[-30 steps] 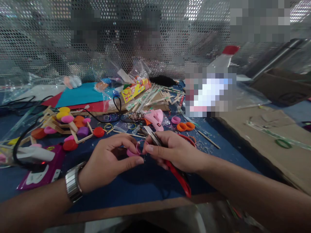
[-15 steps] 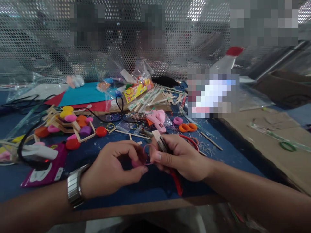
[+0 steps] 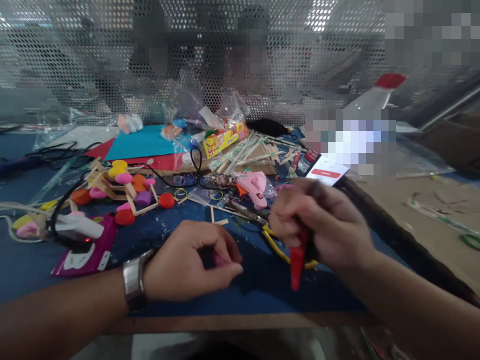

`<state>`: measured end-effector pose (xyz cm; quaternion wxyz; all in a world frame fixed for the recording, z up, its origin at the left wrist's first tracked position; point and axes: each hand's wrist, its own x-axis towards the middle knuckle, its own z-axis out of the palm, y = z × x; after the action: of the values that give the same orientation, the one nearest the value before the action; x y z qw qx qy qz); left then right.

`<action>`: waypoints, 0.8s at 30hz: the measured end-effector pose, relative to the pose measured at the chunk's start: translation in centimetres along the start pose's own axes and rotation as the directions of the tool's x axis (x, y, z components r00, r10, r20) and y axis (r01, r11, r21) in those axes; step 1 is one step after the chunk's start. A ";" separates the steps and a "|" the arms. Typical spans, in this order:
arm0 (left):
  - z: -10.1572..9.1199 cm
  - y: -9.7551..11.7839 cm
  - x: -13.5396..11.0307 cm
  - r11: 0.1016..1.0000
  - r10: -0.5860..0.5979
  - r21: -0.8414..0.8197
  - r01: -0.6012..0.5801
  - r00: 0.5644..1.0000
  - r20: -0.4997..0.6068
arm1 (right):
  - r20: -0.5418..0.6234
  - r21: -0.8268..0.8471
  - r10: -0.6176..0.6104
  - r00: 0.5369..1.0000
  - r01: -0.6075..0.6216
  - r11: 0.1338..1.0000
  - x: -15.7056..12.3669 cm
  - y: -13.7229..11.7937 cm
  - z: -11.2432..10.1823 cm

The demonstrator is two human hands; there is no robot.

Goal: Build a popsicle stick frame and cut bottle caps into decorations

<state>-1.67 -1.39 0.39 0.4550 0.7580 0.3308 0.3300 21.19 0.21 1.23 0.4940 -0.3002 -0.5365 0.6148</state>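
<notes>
My left hand (image 3: 195,260) is closed over the blue table, thumb against curled fingers, on a pink piece (image 3: 220,261). Only a sliver of that piece shows, so I cannot tell its full shape. My right hand (image 3: 318,220), blurred by motion, is wrapped round red-handled pliers (image 3: 297,267). One red handle points down below the fist; the head is mostly hidden. Under and beside this hand lies a yellow-handled tool (image 3: 275,245) with metal jaws toward the back left. Behind the hand are a pink ring (image 3: 284,187) and a lit phone (image 3: 327,171).
A pink glue gun (image 3: 253,187) lies at mid-table. To the left stand a wooden-stick model with coloured caps (image 3: 129,192) and a purple packet (image 3: 88,250) under a white plug. Sticks (image 3: 240,152), a yellow box (image 3: 225,141) and blue sheets (image 3: 144,142) lie behind. Cardboard (image 3: 405,210) covers the right.
My right hand has moved right and away from my left with the pliers. The pink ring between the hands no longer shows there. The yellow-handled tool has come into sight. The view has shifted slightly.
</notes>
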 end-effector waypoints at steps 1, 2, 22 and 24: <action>0.1 0.1 -0.1 0.995 0.090 0.033 -0.092 0.994 0.059 | -0.038 -0.063 0.070 0.997 -0.072 0.995 0.4 0.3 0.1; 0.2 0.2 -0.3 0.986 0.144 0.063 -0.152 0.983 0.117 | -0.070 -0.110 0.114 0.991 -0.121 0.987 0.8 0.6 0.2; -1.1 -0.6 0.0 0.950 0.059 0.305 0.063 0.925 -0.376 | -0.033 -0.262 0.124 0.992 -0.129 0.956 0.9 1.6 0.8; -1.1 -0.6 0.0 0.928 0.059 0.363 0.081 0.932 -0.358 | -0.026 -0.210 0.114 0.993 -0.117 0.971 0.8 1.8 0.8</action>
<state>-2.62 -0.64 0.25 0.2364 0.7545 0.4697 0.3927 19.74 0.79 -0.15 0.4263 -0.3859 -0.5769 0.5801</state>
